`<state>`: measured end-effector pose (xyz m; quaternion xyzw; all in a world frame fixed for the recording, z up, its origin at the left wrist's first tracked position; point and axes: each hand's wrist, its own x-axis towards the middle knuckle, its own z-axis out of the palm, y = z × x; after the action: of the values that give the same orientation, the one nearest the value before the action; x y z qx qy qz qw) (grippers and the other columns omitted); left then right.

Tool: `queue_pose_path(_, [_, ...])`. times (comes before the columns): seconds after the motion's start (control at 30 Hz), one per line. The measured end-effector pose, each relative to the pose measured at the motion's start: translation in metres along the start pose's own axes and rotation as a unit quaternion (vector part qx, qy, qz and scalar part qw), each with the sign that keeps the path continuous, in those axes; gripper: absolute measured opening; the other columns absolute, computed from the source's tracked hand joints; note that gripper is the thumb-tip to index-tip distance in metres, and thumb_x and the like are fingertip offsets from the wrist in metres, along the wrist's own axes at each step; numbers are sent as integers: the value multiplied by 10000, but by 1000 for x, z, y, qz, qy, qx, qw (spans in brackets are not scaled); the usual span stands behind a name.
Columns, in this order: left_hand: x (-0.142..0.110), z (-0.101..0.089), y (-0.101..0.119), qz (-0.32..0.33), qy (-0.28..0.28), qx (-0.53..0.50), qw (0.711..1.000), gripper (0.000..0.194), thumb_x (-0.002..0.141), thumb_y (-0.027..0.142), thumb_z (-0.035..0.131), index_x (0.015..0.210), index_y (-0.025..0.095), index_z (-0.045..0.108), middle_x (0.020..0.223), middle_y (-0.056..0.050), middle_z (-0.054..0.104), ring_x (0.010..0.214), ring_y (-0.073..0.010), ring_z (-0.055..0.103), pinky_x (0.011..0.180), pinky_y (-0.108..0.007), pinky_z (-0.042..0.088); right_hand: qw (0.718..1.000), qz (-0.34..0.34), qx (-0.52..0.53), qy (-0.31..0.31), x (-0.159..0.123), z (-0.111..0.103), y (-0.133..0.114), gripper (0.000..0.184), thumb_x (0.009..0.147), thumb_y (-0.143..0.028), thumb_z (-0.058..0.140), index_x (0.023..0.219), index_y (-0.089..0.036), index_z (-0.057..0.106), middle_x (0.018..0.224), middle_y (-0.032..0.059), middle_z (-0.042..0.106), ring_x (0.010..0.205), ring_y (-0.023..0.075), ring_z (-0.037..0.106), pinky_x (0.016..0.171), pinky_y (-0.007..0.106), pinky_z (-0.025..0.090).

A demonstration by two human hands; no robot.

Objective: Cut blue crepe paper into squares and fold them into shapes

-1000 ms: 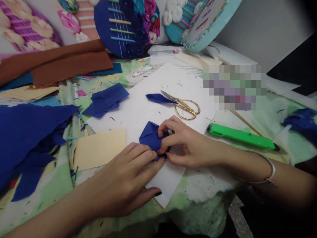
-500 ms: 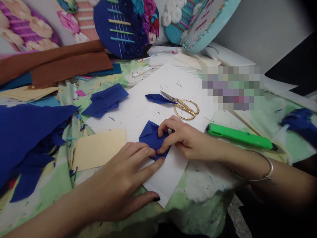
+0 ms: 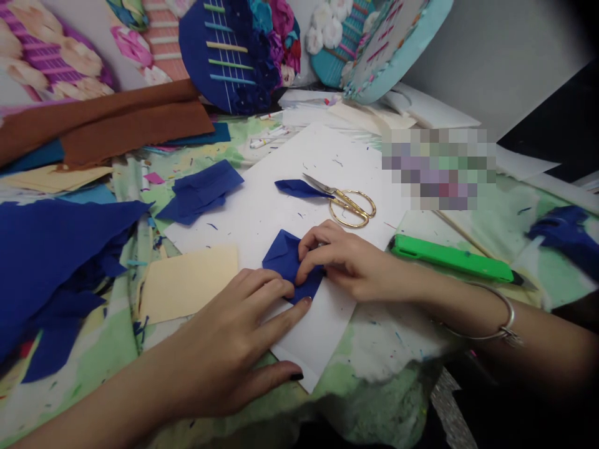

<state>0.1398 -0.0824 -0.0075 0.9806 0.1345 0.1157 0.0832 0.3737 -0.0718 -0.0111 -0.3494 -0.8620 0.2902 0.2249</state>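
Observation:
A small folded piece of dark blue cloth (image 3: 285,259) lies on a white paper sheet (image 3: 262,199). My left hand (image 3: 234,340) lies flat, fingers stretched, with its fingertips pressing the cloth's near edge. My right hand (image 3: 349,262) has its fingers curled and pinched on the cloth's right side. A silver bangle (image 3: 503,318) circles my right wrist.
Gold scissors (image 3: 349,202) lie beyond the cloth beside a blue scrap (image 3: 297,187). A green utility knife (image 3: 452,259) lies to the right. A cream card (image 3: 187,280), blue cloth pieces (image 3: 56,249), brown felt (image 3: 121,125) and decorated round boards (image 3: 238,50) fill the left and back.
My right hand has slid slightly away from me along the blue cloth, uncovering more of its lower corner. My left hand has barely moved.

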Motion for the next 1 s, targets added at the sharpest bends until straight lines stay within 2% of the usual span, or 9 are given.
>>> queue_pose_path(0.1, [0,-1,0,4,1,2,1000,484,851,397,573,1242,114,539,1074,-171,549,994,-322,491,774,-487,479,999,17,28,41,-1,0,5,527,587,154,384,876,-158,694,957,51,586,942,182,511,875,351,407])
queue_pose_path(0.2, [-1,-1,1,4,0,13,1000,469,863,406,555,1243,132,536,1067,-158,560,997,-314,494,779,-473,479,995,21,52,82,-4,0,6,468,614,126,394,857,-143,690,902,50,602,879,169,537,802,324,435])
queue_pose_path(0.37, [-4,2,0,-4,4,59,998,507,873,443,528,1249,104,526,1135,-173,578,952,-312,531,769,-467,476,991,-78,-20,111,-8,5,0,295,717,11,459,837,-127,689,843,77,608,812,170,540,725,315,464])
queue_pose_path(0.43, [-6,4,-1,-7,9,79,997,534,874,447,526,1266,86,513,1197,-182,571,964,-319,534,785,-474,469,986,-105,-59,113,-9,8,-2,273,742,0,457,839,-117,684,840,94,619,805,174,545,705,312,473])
queue_pose_path(0.57, [-7,5,-4,-11,15,98,995,585,868,475,526,1283,63,502,1238,-172,581,1017,-343,518,820,-498,454,984,-112,-105,90,-10,11,-4,233,786,-17,460,813,-111,672,849,114,641,804,187,553,694,325,486])
queue_pose_path(0.8, [-9,2,-6,-29,-1,60,998,577,875,423,544,1294,31,486,1275,-161,568,1106,-328,462,906,-462,446,978,-114,-158,72,-9,12,-7,226,836,-50,438,821,-102,657,863,135,634,808,194,535,687,343,495])
queue_pose_path(1.0, [-10,2,-6,-36,-10,49,998,567,868,406,556,1303,49,483,1296,-154,552,1122,-336,442,920,-483,435,975,-132,-167,63,-10,17,-12,220,803,-53,450,779,-100,663,789,119,622,775,196,512,660,341,485])
